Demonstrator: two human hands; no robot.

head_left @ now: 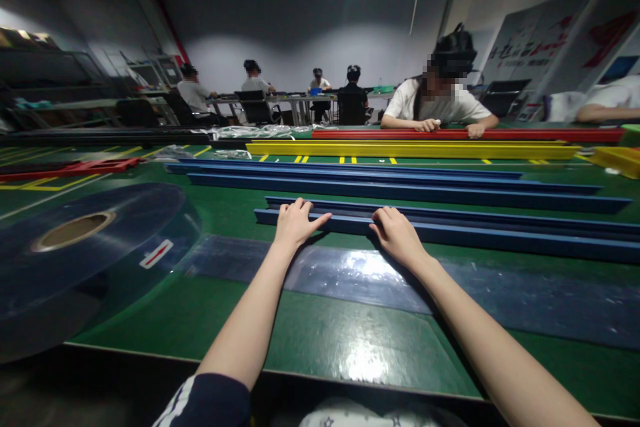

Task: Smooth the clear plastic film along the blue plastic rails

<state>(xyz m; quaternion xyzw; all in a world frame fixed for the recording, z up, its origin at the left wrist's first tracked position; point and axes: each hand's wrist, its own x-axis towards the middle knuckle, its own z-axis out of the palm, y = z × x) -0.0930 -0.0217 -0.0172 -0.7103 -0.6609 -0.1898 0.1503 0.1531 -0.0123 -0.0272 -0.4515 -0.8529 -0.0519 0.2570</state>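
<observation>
A long blue channel strip (345, 221) lies across the green table in front of me, running off the right side of the view. Near its left end, my left hand (297, 221) has its fingers hooked over the near wall, thumb stretched out along it. My right hand (395, 230) holds the same strip farther right, with fingers curled over the edge and fingertips partly hidden. Between me and the channel, a clear plastic band (345, 270) lies flat, passing under both forearms. It leads left to a large roll of clear film (145, 213) with a cardboard core.
More blue channels (400, 190) lie just beyond, then yellow strips (415, 149) and red strips (360, 134). Across the table a co-worker (437, 93) leans over the red strips. A yellow bin (617, 159) stands at the far right. The table's near edge (165, 358) runs below my forearms.
</observation>
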